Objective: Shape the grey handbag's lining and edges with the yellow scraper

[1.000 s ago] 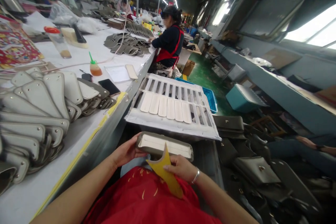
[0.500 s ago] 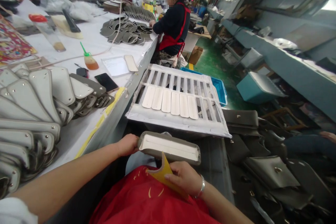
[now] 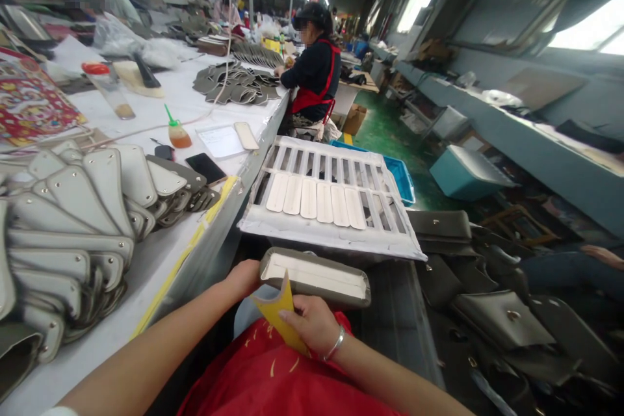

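My left hand (image 3: 245,278) grips the left end of a grey-green bag body (image 3: 336,299), its fingers partly hidden behind it. A long cream panel (image 3: 316,277) faces up on the bag. In my right hand (image 3: 316,326) is a yellow piece of card (image 3: 280,312) with a curved, notched top edge, pinched between thumb and fingers. The card stands tilted before the bag's near left side; whether it touches the bag I cannot tell. Just beyond the bag, a white slatted rack (image 3: 331,240) carries several cream strips (image 3: 309,199) in a row.
Left, the white table (image 3: 160,266) bears fanned grey bag pieces (image 3: 92,195), a glue bottle (image 3: 179,134) with green nozzle and a phone (image 3: 205,168). Dark bags (image 3: 507,322) are heaped at right. Ahead sits a co-worker (image 3: 314,71); a blue crate (image 3: 400,175) stands behind the rack.
The yellow card and my right hand have shifted left along the bag, and the card stands more upright. My left hand keeps its hold. The camera view has tilted up slightly.
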`<state>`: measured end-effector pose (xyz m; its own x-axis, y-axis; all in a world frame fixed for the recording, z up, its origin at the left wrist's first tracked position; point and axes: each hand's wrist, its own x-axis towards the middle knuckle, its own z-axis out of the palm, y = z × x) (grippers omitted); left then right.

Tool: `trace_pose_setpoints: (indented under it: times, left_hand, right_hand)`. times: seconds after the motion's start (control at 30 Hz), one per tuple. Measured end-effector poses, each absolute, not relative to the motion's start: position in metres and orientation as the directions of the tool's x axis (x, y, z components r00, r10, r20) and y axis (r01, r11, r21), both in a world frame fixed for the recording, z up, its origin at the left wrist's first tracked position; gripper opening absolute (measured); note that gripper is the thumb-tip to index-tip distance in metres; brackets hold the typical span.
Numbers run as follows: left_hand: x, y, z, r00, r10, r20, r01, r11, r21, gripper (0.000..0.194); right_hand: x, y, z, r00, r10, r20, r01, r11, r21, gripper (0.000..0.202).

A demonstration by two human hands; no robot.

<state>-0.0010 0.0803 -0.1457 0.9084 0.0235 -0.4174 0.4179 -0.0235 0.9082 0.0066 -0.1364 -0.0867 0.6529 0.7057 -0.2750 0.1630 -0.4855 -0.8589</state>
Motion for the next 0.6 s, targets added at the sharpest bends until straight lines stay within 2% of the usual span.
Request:
trace_pose_setpoints:
  times: [0.03, 0.1, 0.17, 0.27, 0.33, 0.4, 0.5, 0.6]
  left_hand:
    - [-0.008, 0.083, -0.141, 0.903, 0.021, -0.429, 0.429, -0.025, 0.903, 0.017]
    - [-0.023, 0.086, -0.128, 0.893, 0.006, -0.450, 0.450, -0.002, 0.893, 0.046]
    - [-0.034, 0.088, -0.113, 0.889, -0.052, -0.455, 0.457, 0.132, 0.879, 0.063]
    - [-0.036, 0.087, -0.093, 0.880, -0.207, -0.428, 0.475, 0.376, 0.796, 0.058]
    - [-0.028, 0.087, -0.085, 0.860, -0.282, -0.426, 0.508, 0.390, 0.768, 0.062]
    - [-0.016, 0.089, -0.080, 0.838, -0.305, -0.453, 0.534, 0.289, 0.794, 0.068]
    - [0.000, 0.088, -0.075, 0.807, -0.310, -0.502, 0.562, 0.143, 0.815, 0.067]
    - [0.009, 0.081, -0.073, 0.785, -0.347, -0.513, 0.602, 0.232, 0.764, 0.069]
  right_hand:
    - [0.005, -0.135, -0.088, 0.657, 0.696, -0.290, 0.139, -0.490, -0.861, 0.023]
    - [0.003, -0.132, -0.092, 0.665, 0.665, -0.341, 0.058, -0.501, -0.864, 0.024]
    - [0.002, -0.129, -0.098, 0.672, 0.624, -0.399, -0.047, -0.502, -0.863, 0.028]
    - [-0.001, -0.128, -0.106, 0.685, 0.596, -0.419, -0.153, -0.445, -0.882, 0.029]
    - [-0.003, -0.128, -0.107, 0.687, 0.595, -0.416, -0.175, -0.420, -0.891, 0.029]
    - [-0.004, -0.130, -0.101, 0.687, 0.605, -0.402, -0.154, -0.420, -0.894, 0.029]
    - [-0.003, -0.135, -0.083, 0.675, 0.682, -0.283, 0.019, -0.399, -0.917, 0.023]
    - [0.000, -0.141, -0.070, 0.638, 0.746, -0.192, 0.175, -0.383, -0.907, 0.022]
